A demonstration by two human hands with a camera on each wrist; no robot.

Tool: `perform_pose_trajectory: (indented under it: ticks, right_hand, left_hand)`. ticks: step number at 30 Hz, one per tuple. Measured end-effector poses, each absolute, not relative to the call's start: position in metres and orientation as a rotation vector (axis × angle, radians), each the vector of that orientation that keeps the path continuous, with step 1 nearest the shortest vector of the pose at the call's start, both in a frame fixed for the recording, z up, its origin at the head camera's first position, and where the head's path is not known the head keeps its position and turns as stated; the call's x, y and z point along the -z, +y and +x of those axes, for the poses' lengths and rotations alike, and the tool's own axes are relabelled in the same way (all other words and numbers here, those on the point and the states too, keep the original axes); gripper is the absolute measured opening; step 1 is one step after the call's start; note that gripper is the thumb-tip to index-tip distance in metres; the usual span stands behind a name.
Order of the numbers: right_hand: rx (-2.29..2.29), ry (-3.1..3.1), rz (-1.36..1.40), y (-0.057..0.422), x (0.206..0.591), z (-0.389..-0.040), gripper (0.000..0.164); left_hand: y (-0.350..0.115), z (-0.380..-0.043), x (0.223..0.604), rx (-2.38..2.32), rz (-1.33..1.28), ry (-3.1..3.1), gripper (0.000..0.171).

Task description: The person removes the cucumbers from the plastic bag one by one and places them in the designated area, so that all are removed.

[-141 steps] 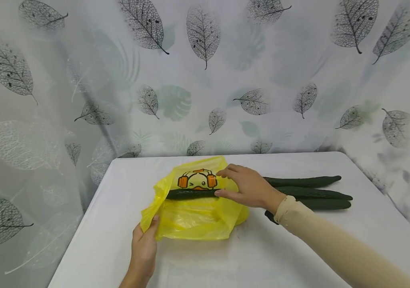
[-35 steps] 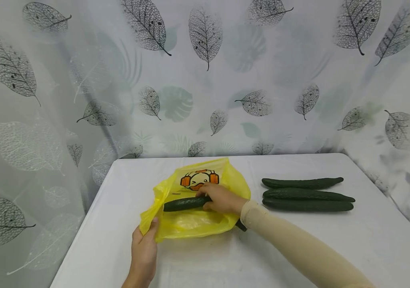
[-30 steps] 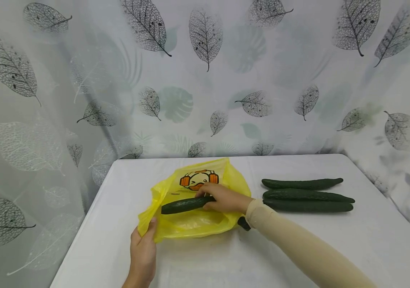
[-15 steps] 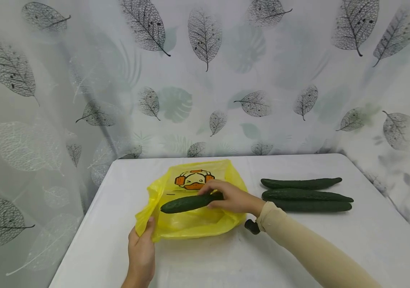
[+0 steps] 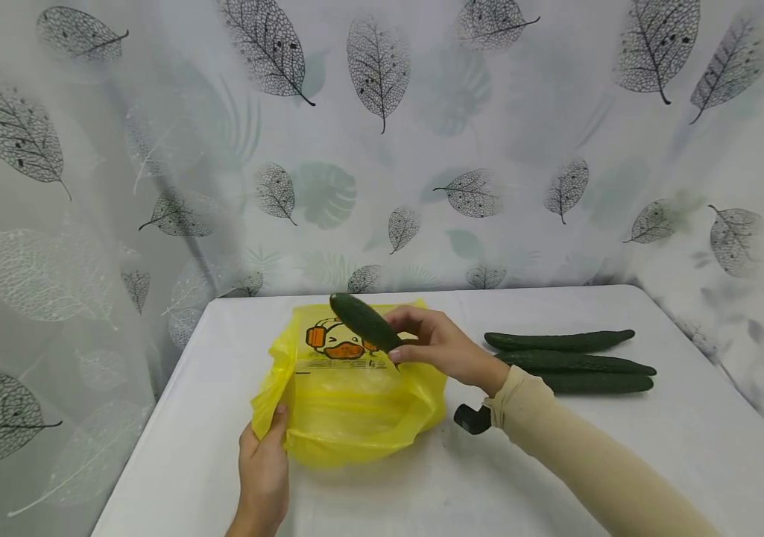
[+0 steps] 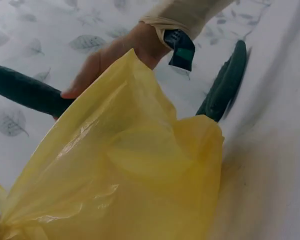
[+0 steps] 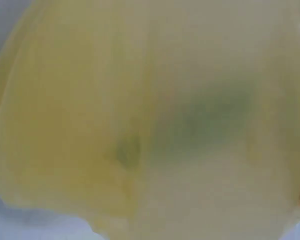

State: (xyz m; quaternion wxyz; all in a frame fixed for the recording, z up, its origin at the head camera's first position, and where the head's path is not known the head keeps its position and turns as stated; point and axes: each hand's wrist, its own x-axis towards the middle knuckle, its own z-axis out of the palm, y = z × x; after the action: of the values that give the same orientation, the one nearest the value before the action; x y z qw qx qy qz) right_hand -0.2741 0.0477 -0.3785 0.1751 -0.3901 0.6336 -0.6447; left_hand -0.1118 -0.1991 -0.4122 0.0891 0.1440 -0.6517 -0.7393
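My right hand (image 5: 445, 347) grips a dark green cucumber (image 5: 363, 319) near its right end, thumb below and fingers over the top. The cucumber is tilted, its free end pointing up and left above the mouth of a yellow plastic bag (image 5: 348, 429). My left hand (image 5: 264, 470) pinches the left edge of the bag and holds it apart. In the left wrist view, the held cucumber (image 6: 25, 92) sticks out beyond the bag (image 6: 115, 170), which hides its gripped end. Yellow film (image 7: 65, 125) fills the right wrist view, with a blurred green shape behind it.
Several cucumbers (image 5: 576, 363) lie side by side on the white table (image 5: 529, 477), right of the bag. A small black device (image 5: 472, 419) sits under my right wrist. A leaf-patterned curtain (image 5: 382, 186) hangs behind the table.
My right hand took hold of the cucumber lying in the bag and has raised it up and out, its left end swinging upward. The bag's front has sagged. My left hand stays at its edge.
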Motion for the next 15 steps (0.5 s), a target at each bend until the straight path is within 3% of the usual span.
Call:
perform_pose_trajectory:
  ticks: [15]
  right_hand:
    - [2.168,1.538,-0.933,0.056,0.353,-0.268,0.034]
  left_hand:
    - [-0.201,-0.11,0.411,2.23,0.451,-1.934,0.052]
